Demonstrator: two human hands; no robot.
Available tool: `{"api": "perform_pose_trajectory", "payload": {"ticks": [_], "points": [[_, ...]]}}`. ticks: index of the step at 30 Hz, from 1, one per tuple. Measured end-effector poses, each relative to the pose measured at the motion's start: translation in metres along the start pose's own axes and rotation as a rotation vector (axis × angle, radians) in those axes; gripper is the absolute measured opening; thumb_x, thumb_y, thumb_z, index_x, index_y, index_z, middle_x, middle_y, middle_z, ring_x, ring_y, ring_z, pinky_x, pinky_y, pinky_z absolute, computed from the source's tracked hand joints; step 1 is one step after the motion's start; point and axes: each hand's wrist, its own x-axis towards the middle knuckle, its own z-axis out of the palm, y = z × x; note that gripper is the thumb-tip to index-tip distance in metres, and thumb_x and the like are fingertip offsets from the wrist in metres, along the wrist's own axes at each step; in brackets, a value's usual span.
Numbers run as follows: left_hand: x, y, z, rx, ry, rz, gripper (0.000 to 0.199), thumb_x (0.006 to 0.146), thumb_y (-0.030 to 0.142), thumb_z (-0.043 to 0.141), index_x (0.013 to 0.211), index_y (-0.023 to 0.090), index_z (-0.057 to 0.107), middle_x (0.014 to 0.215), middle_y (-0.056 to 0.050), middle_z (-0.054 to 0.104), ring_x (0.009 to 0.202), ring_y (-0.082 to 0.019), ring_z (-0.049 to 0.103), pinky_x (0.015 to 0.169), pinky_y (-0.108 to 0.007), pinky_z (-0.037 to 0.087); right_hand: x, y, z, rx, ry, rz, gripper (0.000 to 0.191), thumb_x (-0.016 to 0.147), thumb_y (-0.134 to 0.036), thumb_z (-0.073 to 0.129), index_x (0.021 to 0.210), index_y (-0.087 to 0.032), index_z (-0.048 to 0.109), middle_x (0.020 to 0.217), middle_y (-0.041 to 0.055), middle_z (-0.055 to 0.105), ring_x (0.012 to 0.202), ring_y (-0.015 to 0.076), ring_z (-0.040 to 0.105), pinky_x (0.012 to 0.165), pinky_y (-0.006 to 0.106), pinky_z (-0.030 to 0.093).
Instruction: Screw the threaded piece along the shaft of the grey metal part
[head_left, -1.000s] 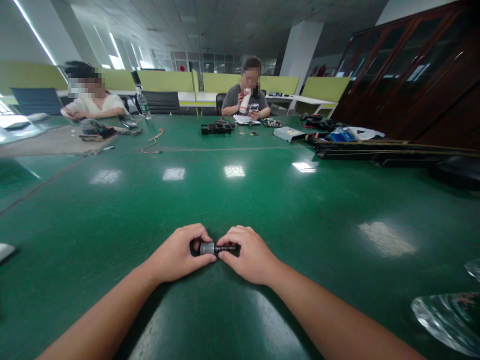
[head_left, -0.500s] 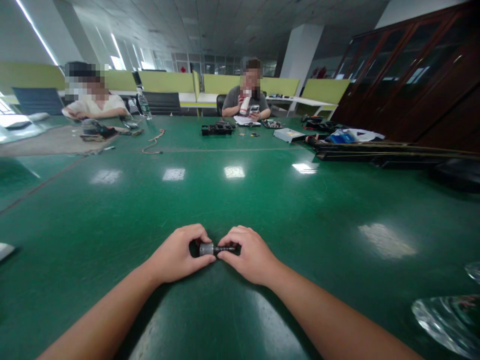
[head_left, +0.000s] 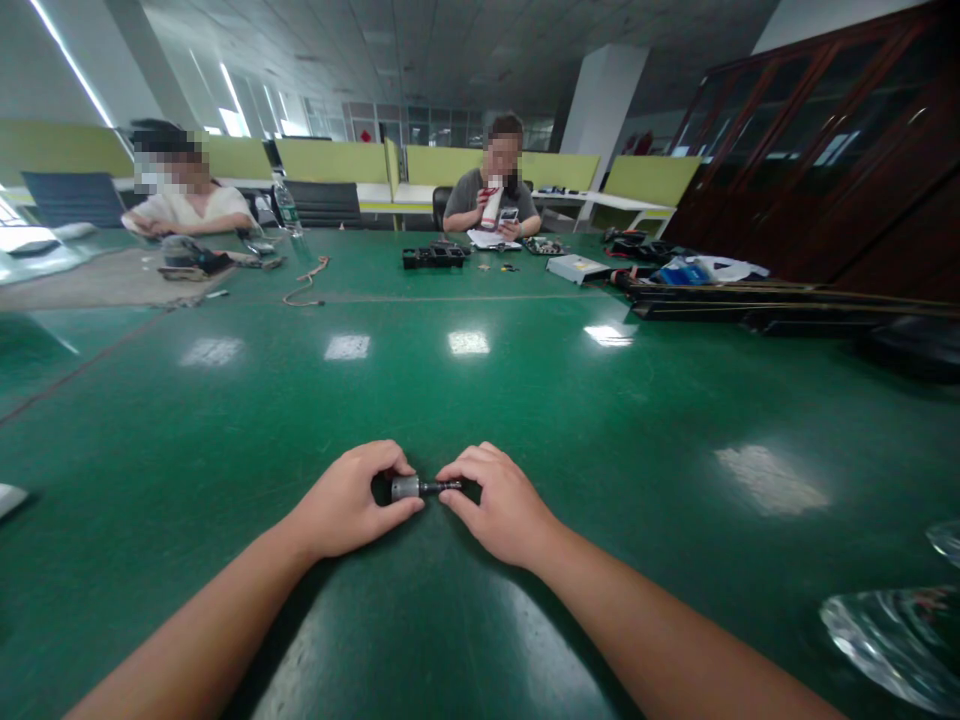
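A grey metal cylinder with a slim dark grooved shaft, which looks like a drill chuck (head_left: 406, 487), lies sideways at the table's near middle. Its thick end is on the left, between the thumb and fingers of my left hand (head_left: 358, 505), which are closed round it. The shaft points right, and the thumb and forefinger of my right hand (head_left: 501, 508) pinch it near its far end. A short stretch of shaft shows between the two hands. Whether the piece rests on the green table (head_left: 480, 400) or is held just above it, I cannot tell.
Clear crinkled plastic (head_left: 892, 645) lies at the right edge. Across the table are a black part (head_left: 433, 257), a cord (head_left: 306, 283), a grey box (head_left: 577, 268) and long black bars (head_left: 750, 305). Two people (head_left: 491, 200) sit on the far side.
My left hand and the cylinder have shifted slightly left and away from me. My right hand stays nearly in place, its fingertips now farther along the shaft from the cylinder.
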Motion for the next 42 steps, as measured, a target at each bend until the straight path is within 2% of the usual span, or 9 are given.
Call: {"api": "perform_pose_trajectory", "payload": {"ticks": [8, 13, 21, 35, 42], "points": [[-0.0008, -0.0037, 0.0021, -0.003, 0.013, -0.035, 0.017, 0.081, 0.033, 0.068, 0.086, 0.018, 0.061, 0.084, -0.002, 0.065, 0.077, -0.019, 0.060, 0.071, -0.030, 0.045, -0.0020, 0.0022, 0.0032, -0.095, 0.069, 0.027, 0.017, 0.087, -0.021, 0.070, 0.101, -0.029, 0.073, 0.096, 0.0009, 0.066, 0.098, 0.0193, 0.055, 0.086, 0.036, 0.036], [0.0000, -0.0048, 0.0025, -0.001, 0.040, -0.041, 0.017, 0.081, 0.033, 0.068, 0.087, 0.018, 0.061, 0.084, -0.002, 0.065, 0.077, -0.019, 0.060, 0.071, -0.030, 0.046, -0.0019, 0.0031, 0.0031, -0.117, 0.069, 0.066, 0.015, 0.089, -0.022, 0.067, 0.101, -0.028, 0.073, 0.096, 0.0006, 0.067, 0.098, 0.0193, 0.055, 0.086, 0.036, 0.036], [0.0011, -0.0066, 0.0020, 0.017, 0.089, -0.089, 0.019, 0.081, 0.035, 0.068, 0.086, 0.018, 0.061, 0.084, -0.003, 0.066, 0.077, -0.019, 0.061, 0.071, -0.031, 0.047, -0.0011, 0.0064, 0.0003, -0.201, 0.138, 0.173, 0.012, 0.089, -0.024, 0.066, 0.099, -0.029, 0.072, 0.099, 0.0012, 0.067, 0.101, 0.0212, 0.056, 0.087, 0.038, 0.035], [0.0018, -0.0085, 0.0027, -0.031, 0.072, -0.075, 0.020, 0.079, 0.035, 0.071, 0.087, 0.018, 0.063, 0.085, -0.002, 0.066, 0.078, -0.019, 0.061, 0.071, -0.030, 0.048, -0.0005, 0.0083, 0.0026, -0.158, 0.118, 0.120, 0.012, 0.088, -0.023, 0.067, 0.098, -0.029, 0.072, 0.098, 0.0010, 0.068, 0.100, 0.0214, 0.056, 0.086, 0.039, 0.035], [0.0009, -0.0068, 0.0057, -0.087, 0.007, 0.014, 0.022, 0.077, 0.031, 0.075, 0.091, 0.019, 0.064, 0.091, -0.002, 0.066, 0.084, -0.018, 0.062, 0.076, -0.029, 0.048, 0.0003, 0.0040, 0.0044, 0.042, 0.067, 0.021, 0.025, 0.084, -0.019, 0.071, 0.108, -0.026, 0.069, 0.092, 0.0000, 0.071, 0.091, 0.0174, 0.060, 0.083, 0.033, 0.041]]}}
